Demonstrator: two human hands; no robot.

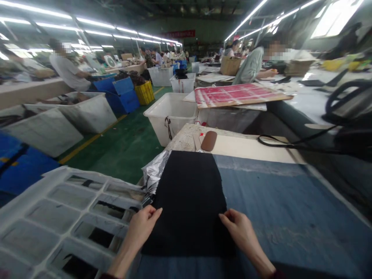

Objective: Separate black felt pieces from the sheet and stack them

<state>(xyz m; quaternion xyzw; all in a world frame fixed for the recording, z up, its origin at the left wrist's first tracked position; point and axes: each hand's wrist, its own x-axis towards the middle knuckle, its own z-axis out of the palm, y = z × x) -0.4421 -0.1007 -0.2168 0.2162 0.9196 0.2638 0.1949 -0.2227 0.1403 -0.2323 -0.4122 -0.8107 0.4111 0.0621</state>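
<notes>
A black fabric piece [190,201], narrower at its far end, lies in front of me over a blue cloth [290,209] that covers the table. My left hand [147,221] pinches its left edge between thumb and fingers. On the opposite edge, my right hand [235,224] grips the fabric the same way, a little below its middle. Just beyond the far end of the fabric is a brown rounded piece [209,141], resting on a cream board [250,148].
On my left stands a pale frame [62,232] with rectangular openings. Crumpled silver sheeting [155,170] touches the table's left edge. A white bin [171,116] and a red-and-white panel [232,95] are ahead. A black cable [279,144] crosses the right side. Co-workers sit farther off.
</notes>
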